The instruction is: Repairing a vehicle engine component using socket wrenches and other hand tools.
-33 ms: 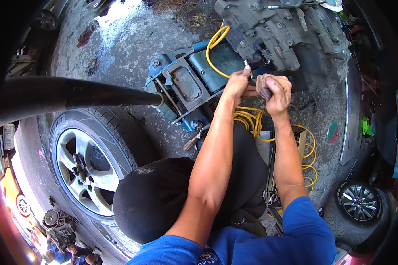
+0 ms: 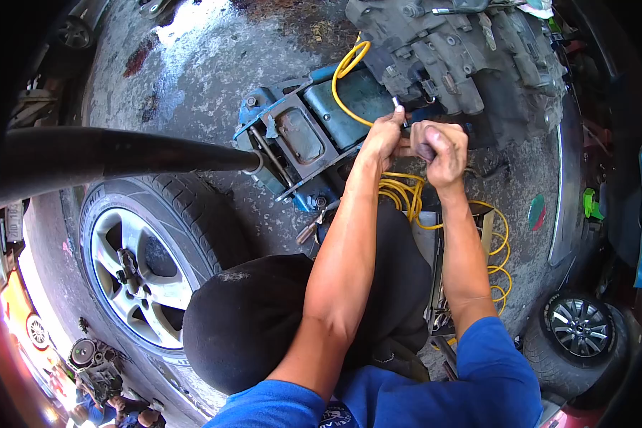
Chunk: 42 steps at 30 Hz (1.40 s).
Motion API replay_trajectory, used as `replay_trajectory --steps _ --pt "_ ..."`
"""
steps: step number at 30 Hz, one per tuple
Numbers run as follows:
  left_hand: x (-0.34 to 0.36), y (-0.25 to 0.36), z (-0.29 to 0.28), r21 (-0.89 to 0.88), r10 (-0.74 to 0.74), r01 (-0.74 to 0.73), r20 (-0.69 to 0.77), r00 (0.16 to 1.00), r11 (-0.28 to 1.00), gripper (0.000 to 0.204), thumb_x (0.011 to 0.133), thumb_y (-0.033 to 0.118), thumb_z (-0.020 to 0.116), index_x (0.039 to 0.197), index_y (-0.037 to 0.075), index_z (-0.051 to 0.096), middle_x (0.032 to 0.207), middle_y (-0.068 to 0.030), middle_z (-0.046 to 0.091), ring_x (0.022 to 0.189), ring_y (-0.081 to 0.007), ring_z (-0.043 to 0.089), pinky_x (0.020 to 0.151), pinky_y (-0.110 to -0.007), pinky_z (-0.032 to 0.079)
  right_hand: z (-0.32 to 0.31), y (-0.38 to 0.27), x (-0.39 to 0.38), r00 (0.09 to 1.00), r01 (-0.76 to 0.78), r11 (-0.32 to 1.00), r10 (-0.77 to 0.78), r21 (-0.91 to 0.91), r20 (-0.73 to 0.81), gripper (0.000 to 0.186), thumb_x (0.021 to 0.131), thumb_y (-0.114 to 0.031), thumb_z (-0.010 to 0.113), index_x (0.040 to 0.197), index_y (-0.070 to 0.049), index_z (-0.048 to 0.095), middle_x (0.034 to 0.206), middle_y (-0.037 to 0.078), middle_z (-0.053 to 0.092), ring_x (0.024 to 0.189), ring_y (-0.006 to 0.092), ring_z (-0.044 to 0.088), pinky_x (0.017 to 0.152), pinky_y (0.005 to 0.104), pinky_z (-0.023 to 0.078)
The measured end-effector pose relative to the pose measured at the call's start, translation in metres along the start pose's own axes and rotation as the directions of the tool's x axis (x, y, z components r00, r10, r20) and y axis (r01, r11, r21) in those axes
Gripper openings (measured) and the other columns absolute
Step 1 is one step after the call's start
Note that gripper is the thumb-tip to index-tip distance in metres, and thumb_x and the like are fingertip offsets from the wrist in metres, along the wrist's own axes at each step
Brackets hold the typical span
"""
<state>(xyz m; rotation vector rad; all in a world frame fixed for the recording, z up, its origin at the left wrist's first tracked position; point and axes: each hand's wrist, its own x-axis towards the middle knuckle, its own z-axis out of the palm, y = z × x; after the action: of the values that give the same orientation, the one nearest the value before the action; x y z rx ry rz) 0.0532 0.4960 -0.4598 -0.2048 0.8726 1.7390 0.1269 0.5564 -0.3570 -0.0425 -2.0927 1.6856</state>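
sunlit, oil-stained concrete floor with an alloy-rimmed tyre lying flat.

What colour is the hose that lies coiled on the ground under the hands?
The hose is yellow, seen best in the head view.

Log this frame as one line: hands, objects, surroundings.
left hand: on small metal tool | right hand: fist round tool handle | at: grey gearbox | below: blue floor jack, yellow hose
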Motion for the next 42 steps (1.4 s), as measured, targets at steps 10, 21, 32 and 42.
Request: replay_trajectory --steps 10,21,32,42 --pt "0.021 -0.015 0.005 -0.202 0.195 -0.202 -0.052 0.979 0.958 0.034 0.1 0.037 0.049 0.106 0.005 0.058 0.081 -0.0044 0.058 0.064 -0.0171 0.055 0.061 -0.032 0.051 0.012 0.015 -0.005 0.944 0.309 0.88 -0.239 -0.36 0.226 0.03 0.083 -0.02 0.055 0.062 0.001 0.054 0.059 0.012 0.054 0.053 0.028 0.054 0.053 0.0379 0.042" --pt "0.037 -0.03 0.028 -0.781 0.081 -0.139 -0.113 0.99 0.609 0.027 0.095 0.026 0.059 0.104 0.002 0.052 0.085 -0.013 0.052 0.078 -0.0281 0.053 0.07 -0.041 0.053 0.032 0.004 -0.009 0.924 0.252 0.826 -0.05 -0.505 0.38 0.025 0.078 -0.021 0.07 0.066 0.0 0.063 0.062 0.015 0.062 0.057 0.031 0.062 0.06 0.0387 0.049" --pt "0.049 -0.025 0.027 -0.824 -0.012 -0.135 -0.169 0.986 0.551 0.038 0.096 0.04 0.053 0.095 0.003 0.051 0.077 -0.009 0.053 0.06 -0.0207 0.054 0.051 -0.034 0.051 -0.022 0.014 -0.009 0.937 0.016 0.974 0.064 0.226 -0.345 0.043 0.093 -0.022 0.041 0.054 -0.004 0.044 0.05 0.005 0.043 0.046 0.0137 0.042 0.048 0.0311 0.034" --pt "0.049 -0.026 -0.01 -0.779 -0.038 0.029 0.007 0.999 0.627 0.05 0.087 0.056 0.057 0.088 0.007 0.049 0.073 -0.0096 0.05 0.055 -0.0129 0.045 0.043 -0.022 0.038 -0.012 -0.033 0.017 0.986 0.166 0.986 -0.165 0.021 -0.019 0.04 0.095 -0.024 0.037 0.067 -0.001 0.055 0.065 0.008 0.056 0.061 0.0178 0.054 0.063 0.0308 0.045"
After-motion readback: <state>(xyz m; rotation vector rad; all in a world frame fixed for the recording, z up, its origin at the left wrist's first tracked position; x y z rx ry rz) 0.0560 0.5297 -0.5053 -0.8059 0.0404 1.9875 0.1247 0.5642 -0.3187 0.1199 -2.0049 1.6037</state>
